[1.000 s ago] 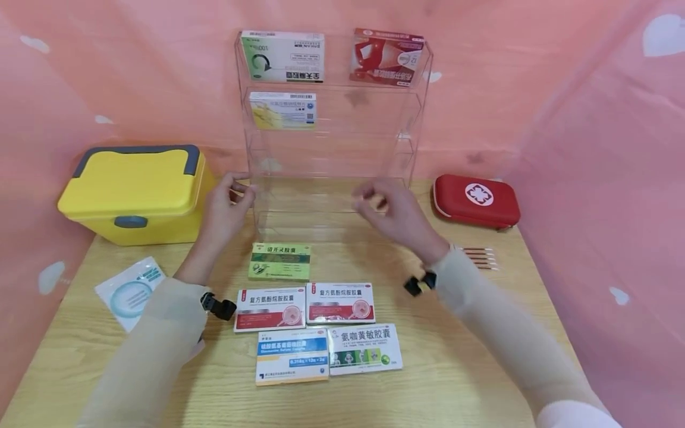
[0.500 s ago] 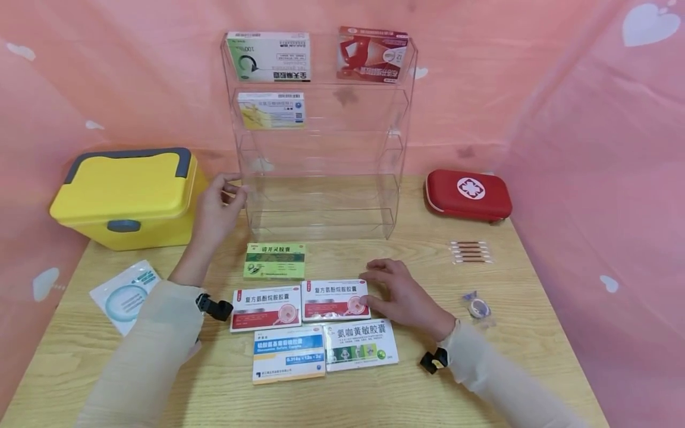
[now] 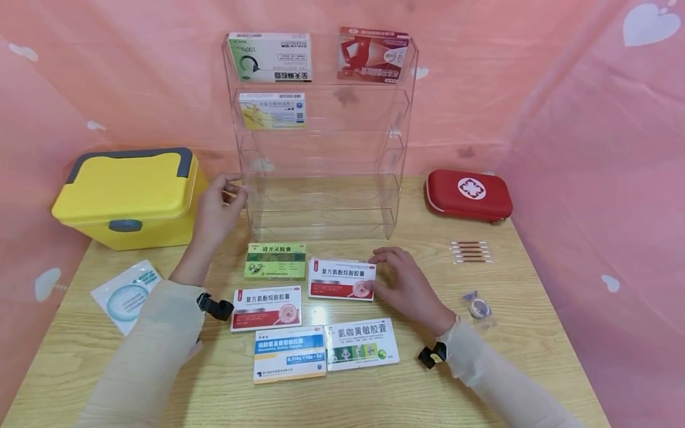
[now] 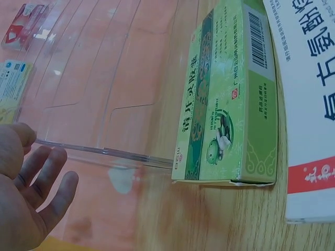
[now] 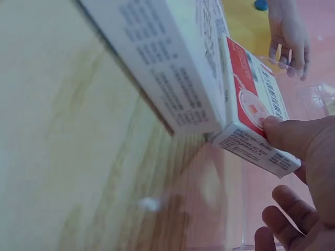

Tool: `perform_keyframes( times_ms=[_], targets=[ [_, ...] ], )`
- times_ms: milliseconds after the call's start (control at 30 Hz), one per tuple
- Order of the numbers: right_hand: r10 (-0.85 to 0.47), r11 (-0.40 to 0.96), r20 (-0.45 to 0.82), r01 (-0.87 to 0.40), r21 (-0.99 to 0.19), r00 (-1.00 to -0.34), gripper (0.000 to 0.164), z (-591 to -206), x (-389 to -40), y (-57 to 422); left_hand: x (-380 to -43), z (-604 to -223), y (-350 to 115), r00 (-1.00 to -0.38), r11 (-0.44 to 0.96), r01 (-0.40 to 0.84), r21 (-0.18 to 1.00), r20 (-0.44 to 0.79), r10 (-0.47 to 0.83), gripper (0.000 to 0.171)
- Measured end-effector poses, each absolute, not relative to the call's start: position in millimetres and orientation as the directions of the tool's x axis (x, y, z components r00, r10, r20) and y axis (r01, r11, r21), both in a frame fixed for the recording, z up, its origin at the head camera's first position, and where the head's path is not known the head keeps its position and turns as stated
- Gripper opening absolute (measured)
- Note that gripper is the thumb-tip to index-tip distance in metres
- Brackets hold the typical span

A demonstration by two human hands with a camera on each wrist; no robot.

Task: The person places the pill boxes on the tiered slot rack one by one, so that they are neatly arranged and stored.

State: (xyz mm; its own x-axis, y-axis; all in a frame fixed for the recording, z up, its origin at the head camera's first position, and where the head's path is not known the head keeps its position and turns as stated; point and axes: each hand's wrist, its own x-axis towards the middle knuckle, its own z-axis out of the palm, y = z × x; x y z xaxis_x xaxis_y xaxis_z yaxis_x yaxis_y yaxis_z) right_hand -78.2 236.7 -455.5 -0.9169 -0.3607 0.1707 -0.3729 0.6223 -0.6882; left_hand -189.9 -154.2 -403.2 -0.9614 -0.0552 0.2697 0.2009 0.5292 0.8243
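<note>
My feed gives me the held box [image 3: 339, 280] and its twin [image 3: 266, 309], both white above a red band. I see a green box [image 3: 275, 258] with a darker patterned strip, a colourless rack [image 3: 323, 223], a yellow case [image 3: 125, 184] with grey trim, a red pouch [image 3: 452, 199] with a white disc, beige sleeves [image 3: 128, 368], and pink cloth [image 3: 471, 89] dotted with white hearts.

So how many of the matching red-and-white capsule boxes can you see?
2. One red-and-white box is held in the right hand; the other red-and-white box lies on the table between the green box and blue-and-white box. Another could be hidden.
</note>
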Motion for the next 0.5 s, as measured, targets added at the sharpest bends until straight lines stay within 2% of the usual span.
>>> perform_keyframes(
  times_ms=[300,500],
  targets=[
    [-0.374,0.575,0.227,-0.417,-0.704,-0.899,0.040,-459,-75,239,-191,-404,-153,-0.958,0.526,0.210,0.824,0.282,-0.059,0.032],
    [-0.469,0.485,0.308,-0.533,-0.693,-0.828,0.030,-459,-65,239,-191,-404,-154,-0.959,0.528,0.205,0.824,0.276,-0.058,0.034]
  ],
)
